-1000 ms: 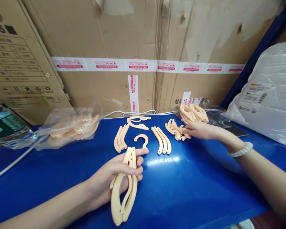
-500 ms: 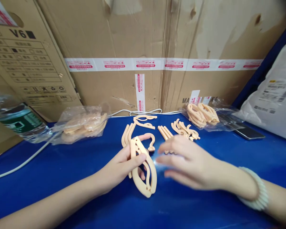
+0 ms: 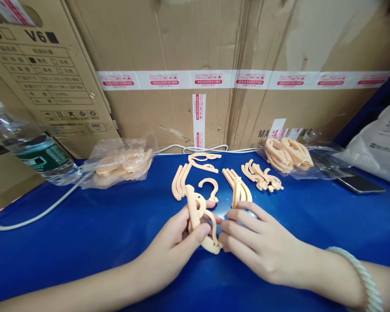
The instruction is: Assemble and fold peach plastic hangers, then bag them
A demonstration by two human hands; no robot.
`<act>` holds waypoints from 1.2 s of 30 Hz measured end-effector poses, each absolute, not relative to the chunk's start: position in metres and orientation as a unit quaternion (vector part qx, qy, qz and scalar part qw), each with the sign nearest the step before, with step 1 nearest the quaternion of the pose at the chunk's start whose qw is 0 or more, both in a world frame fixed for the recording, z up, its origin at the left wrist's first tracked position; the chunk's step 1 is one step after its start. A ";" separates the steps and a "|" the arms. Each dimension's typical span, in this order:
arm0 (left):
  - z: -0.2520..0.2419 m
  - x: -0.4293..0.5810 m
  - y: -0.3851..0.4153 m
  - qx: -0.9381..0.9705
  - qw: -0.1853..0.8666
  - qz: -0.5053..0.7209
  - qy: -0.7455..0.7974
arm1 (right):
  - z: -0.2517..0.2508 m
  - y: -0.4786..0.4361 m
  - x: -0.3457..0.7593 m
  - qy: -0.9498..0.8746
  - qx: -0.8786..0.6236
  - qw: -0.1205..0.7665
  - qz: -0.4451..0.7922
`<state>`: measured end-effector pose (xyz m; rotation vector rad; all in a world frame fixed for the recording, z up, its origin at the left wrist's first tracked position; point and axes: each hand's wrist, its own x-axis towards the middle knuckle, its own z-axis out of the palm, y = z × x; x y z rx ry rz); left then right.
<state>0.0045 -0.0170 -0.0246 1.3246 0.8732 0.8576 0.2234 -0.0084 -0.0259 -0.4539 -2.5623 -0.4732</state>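
My left hand (image 3: 182,238) is closed around a beige folding hanger (image 3: 192,206), its curved parts tilted up between thumb and fingers. My right hand (image 3: 263,247) is close beside it, fingers curled, by the hanger's lower end. A slim beige hanger arm (image 3: 236,191) stands up from the right fingertips and appears held there; its lower part is hidden. Just beyond the hands lie a loose hanger hook (image 3: 213,187), several curved hanger arms (image 3: 178,184) on the left, and more arms (image 3: 246,193) partly behind the right fingers.
Small hook pieces (image 3: 261,177) and looped hanger parts (image 3: 203,162) lie farther back on the blue table (image 3: 117,225). Bagged parts stand left (image 3: 123,164) and right (image 3: 287,154). Around them are a water bottle (image 3: 42,156), a white cable (image 3: 45,216), a phone (image 3: 360,184) and large cartons (image 3: 169,117).
My right hand has come down and nearer my left, and a slim hanger arm now shows at its fingertips. My left hand has turned the hanger, showing a round part. The view has shifted slightly.
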 end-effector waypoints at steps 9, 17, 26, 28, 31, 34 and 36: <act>-0.017 0.008 -0.012 0.596 0.584 0.384 0.395 | -0.029 -0.007 0.223 -0.919 -0.260 0.217 -0.201; -0.024 0.006 -0.010 0.493 0.687 0.400 0.353 | -0.022 -0.009 0.225 -0.924 -0.227 0.228 -0.205; -0.018 0.009 -0.010 0.430 0.730 0.387 0.363 | -0.011 0.017 0.250 -0.909 -0.252 0.305 -0.134; -0.019 0.009 -0.009 0.434 0.732 0.386 0.356 | -0.010 0.029 0.261 -0.898 -0.287 0.305 -0.132; -0.019 0.009 -0.008 0.440 0.728 0.382 0.360 | -0.011 0.041 0.268 -0.906 -0.291 0.284 -0.117; -0.019 0.010 -0.008 0.458 0.722 0.370 0.363 | -0.016 0.043 0.264 -0.929 -0.269 0.249 -0.041; -0.019 0.011 -0.008 0.461 0.723 0.366 0.362 | -0.020 0.040 0.259 -0.936 -0.255 0.244 0.013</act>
